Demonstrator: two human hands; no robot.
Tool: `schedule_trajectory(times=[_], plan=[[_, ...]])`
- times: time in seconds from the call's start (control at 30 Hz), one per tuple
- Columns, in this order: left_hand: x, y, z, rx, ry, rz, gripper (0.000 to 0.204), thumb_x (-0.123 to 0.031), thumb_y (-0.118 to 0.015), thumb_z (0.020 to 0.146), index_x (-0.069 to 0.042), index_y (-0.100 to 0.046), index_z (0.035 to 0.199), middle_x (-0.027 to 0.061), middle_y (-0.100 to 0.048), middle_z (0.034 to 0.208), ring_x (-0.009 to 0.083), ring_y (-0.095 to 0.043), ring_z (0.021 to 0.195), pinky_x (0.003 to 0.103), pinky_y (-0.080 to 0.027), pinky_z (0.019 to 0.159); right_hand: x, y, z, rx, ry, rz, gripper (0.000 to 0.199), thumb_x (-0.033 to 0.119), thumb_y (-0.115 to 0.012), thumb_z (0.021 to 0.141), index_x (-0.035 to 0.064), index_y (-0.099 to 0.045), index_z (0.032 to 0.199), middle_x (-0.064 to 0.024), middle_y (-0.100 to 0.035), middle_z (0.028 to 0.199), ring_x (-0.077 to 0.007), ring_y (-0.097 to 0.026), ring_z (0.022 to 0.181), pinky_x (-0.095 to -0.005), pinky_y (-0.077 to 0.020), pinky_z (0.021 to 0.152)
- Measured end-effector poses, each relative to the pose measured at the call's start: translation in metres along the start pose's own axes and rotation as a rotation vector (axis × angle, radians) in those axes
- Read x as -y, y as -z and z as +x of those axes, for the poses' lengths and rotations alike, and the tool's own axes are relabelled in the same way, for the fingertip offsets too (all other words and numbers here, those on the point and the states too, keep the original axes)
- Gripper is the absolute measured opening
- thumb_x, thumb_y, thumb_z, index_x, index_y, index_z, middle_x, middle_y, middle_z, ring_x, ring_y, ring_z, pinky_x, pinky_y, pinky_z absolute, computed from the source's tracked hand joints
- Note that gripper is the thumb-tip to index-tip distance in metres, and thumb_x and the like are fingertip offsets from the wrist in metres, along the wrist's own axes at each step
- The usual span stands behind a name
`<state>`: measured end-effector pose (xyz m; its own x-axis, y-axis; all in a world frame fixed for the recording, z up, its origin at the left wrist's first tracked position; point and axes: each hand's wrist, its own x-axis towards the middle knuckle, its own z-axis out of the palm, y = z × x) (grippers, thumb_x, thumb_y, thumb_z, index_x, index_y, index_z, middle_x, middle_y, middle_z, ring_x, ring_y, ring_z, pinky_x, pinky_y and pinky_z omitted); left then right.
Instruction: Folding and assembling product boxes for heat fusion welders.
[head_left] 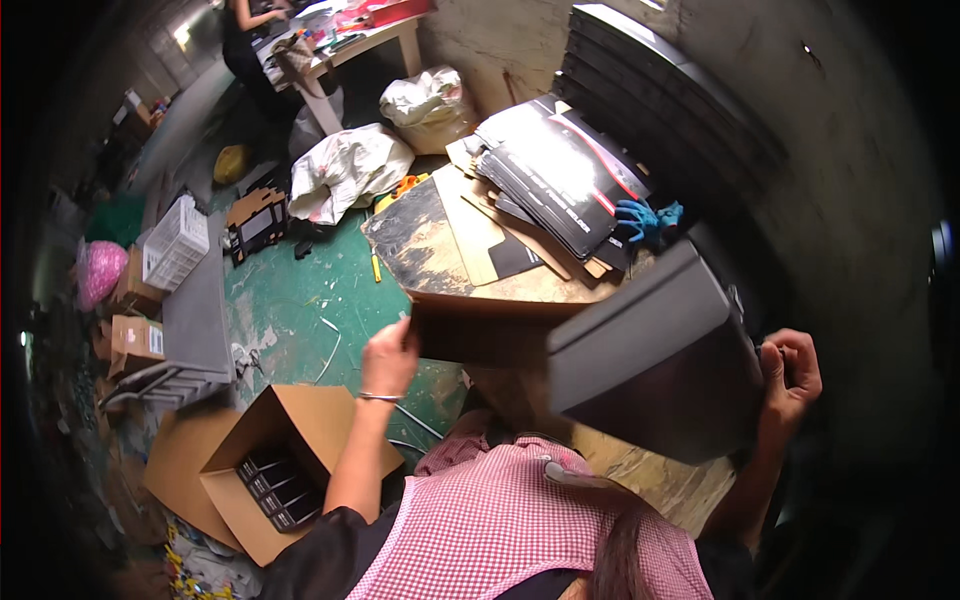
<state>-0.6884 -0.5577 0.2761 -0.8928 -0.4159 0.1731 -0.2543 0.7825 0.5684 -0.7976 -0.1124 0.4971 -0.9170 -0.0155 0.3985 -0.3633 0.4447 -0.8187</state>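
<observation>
A part-folded black cardboard box (655,340) with a dark brown panel (480,328) is held up in front of me, tilted and slightly blurred. My left hand (390,358) grips the outer edge of the brown panel, its fingers closed. At the other side, my right hand (793,368) is closed beside the black panel, pinching its edge; the exact grip is partly hidden. Behind the box, a stack of flat printed black cartons (560,175) lies on a worn wooden table (400,235). Blue gloves (648,216) rest beside that stack.
An open carton (225,475) with several small black boxes in it stands at lower left. A grey flatbed cart (195,320) carries a white crate (176,243). White sacks (350,172) sit beyond on the green floor. A person (250,50) stands by a far table (385,38).
</observation>
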Motion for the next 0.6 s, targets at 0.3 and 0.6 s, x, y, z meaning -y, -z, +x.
schedule_trajectory(times=[0.3, 0.6], plan=[[-0.022, -0.047, -0.004, 0.383, -0.486, 0.292, 0.029, -0.008, -0.052, 0.093, 0.003, -0.066, 0.116, 0.0260, -0.067, 0.116, 0.0412, -0.064, 0.111, 0.048, -0.050, 0.097, 0.035, -0.082, -0.005, 0.338, 0.337, -0.025, 0.022, 0.003, -0.077, 0.085, 0.0016, -0.077, 0.107, -0.0139, -0.075, 0.083, -0.0135, -0.070, 0.064, -0.0234, -0.0518, 0.060], [-0.046, -0.039, 0.024, 0.252, -0.061, -0.353, 0.026, -0.023, -0.058, 0.102, 0.001, -0.066, 0.108, 0.0194, -0.067, 0.089, 0.0323, -0.067, 0.079, 0.040, -0.054, 0.075, -0.053, -0.135, -0.046, 0.421, 0.332, -0.276, 0.019, 0.019, -0.076, 0.088, 0.0056, -0.075, 0.102, -0.0130, -0.072, 0.091, -0.0315, -0.069, 0.083, -0.0370, -0.0558, 0.077]])
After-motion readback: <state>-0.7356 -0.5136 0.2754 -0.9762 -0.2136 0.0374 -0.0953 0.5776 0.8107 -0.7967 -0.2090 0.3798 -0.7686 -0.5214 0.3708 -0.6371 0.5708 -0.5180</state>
